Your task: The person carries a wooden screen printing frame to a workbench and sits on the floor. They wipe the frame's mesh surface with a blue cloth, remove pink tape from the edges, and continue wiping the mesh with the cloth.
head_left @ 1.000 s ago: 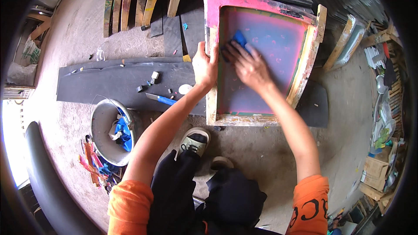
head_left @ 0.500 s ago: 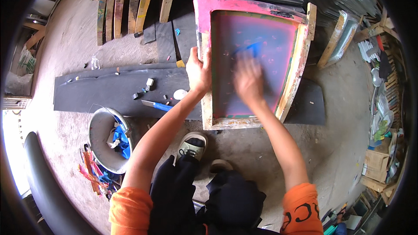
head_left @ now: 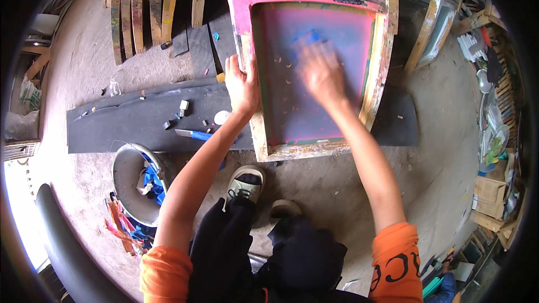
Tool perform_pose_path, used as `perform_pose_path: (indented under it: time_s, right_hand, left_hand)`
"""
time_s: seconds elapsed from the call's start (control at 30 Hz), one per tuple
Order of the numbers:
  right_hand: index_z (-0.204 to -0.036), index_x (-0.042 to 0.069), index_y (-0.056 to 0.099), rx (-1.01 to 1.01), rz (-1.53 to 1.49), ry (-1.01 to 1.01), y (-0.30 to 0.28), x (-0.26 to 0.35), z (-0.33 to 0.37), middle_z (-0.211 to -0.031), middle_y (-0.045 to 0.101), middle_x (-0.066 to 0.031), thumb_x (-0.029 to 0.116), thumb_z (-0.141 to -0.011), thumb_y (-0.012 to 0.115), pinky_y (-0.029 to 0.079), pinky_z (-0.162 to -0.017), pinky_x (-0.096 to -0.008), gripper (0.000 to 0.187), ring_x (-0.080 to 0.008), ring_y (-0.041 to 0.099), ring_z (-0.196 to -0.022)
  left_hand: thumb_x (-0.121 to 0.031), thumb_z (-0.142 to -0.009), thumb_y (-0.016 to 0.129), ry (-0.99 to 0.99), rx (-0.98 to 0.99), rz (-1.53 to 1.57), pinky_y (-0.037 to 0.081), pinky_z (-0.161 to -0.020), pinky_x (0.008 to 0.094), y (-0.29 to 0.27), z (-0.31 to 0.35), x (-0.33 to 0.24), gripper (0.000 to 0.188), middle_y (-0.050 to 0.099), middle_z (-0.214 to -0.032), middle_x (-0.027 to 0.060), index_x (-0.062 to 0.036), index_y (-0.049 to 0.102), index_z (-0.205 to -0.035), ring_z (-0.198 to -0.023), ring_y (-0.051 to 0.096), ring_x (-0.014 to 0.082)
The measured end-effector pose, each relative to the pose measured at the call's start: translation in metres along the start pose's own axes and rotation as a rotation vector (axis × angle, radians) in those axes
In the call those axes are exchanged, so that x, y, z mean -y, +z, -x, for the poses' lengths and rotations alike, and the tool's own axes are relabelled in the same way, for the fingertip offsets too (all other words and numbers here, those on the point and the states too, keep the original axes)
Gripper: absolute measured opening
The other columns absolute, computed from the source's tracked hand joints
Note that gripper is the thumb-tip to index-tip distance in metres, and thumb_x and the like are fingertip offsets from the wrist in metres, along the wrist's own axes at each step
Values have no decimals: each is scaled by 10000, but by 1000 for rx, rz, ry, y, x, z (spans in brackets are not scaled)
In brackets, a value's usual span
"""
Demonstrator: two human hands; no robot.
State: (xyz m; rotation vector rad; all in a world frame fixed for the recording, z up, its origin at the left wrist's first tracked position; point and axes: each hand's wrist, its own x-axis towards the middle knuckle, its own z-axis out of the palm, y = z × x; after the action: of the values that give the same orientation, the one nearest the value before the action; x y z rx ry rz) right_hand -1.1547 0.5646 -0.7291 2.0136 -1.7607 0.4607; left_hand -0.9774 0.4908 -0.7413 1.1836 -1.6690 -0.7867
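Observation:
A wooden screen-printing frame (head_left: 314, 150) with a pink-stained far edge is held in front of me, its mesh (head_left: 292, 109) bluish-grey with pink borders and small faint marks. My left hand (head_left: 243, 87) grips the left side of the frame, thumb toward the mesh side. Against the upper middle of the mesh, my right hand (head_left: 321, 73) presses a crumpled blue cloth (head_left: 307, 39), which shows beyond its fingertips. That hand is blurred by motion. Behind the frame lies a long black sheet (head_left: 123, 120), bearing a blue-handled knife (head_left: 196, 134) and a small white-capped bottle (head_left: 183, 106).
A metal bucket (head_left: 120, 177) with blue and white rags stands at my left, with coloured rags (head_left: 120, 230) beside it. Several wooden frames (head_left: 154, 5) lean at the far left. Another frame (head_left: 431, 36) stands at the right, near a cluttered rack (head_left: 502, 106).
My right hand and the blue cloth have moved farther up the mesh. The frame sits a little more to the left and higher in view, with my left hand still on its edge.

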Motion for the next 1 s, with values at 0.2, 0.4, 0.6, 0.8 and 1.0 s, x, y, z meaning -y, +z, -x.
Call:
perform_pose_path:
  time_s: [0.2, 0.4, 0.6, 0.8, 1.0]
  right_hand:
    - [-1332, 12, 336, 7, -315, 294, 11, 69, 50, -1410, 266, -207, 289, -882, 503, 184, -1067, -502, 554, -364, 220, -1319]
    - [-1374, -16, 230, 104, -43, 383, 11, 20, 92, -1429, 214, -217, 384, -906, 431, 143, -1083, -485, 647, -339, 212, -1328]
    - [-1339, -27, 301, 286, 309, 280, 3, 83, 0, -1417, 214, -244, 243, -853, 457, 123, -1084, -492, 578, -361, 139, -1345]
    - [-1363, -59, 217, 38, -148, 574, 22, 87, 104, -1413, 219, -251, 358, -911, 407, 152, -1074, -474, 644, -358, 212, -1323]
    - [-1365, -77, 174, -208, 11, 697, 11, 0, -2, -1417, 185, -266, 418, -895, 435, 157, -1074, -470, 731, -375, 162, -1331]
  left_hand:
    - [-331, -900, 478, 16, -40, -57, 388, -692, 406, 2, 1, 6, 375, 479, -790, 205, 43, 468, -870, -721, 475, 340]
    - [-394, -907, 457, -146, 34, 48, 418, -614, 370, 1, 4, -12, 440, 542, -681, 200, 41, 499, -954, -598, 494, 225]
    - [-347, -893, 512, -83, -47, 176, 376, -524, 350, 1, 1, 1, 370, 452, -592, 167, 13, 447, -837, -541, 356, 172]
    - [-356, -892, 507, -100, -31, 175, 354, -501, 366, 3, 1, -4, 391, 426, -559, 178, 28, 450, -844, -515, 329, 195]
    - [-364, -888, 506, -95, -14, 128, 342, -483, 370, 9, 2, -8, 411, 406, -535, 198, 43, 457, -859, -490, 339, 193]
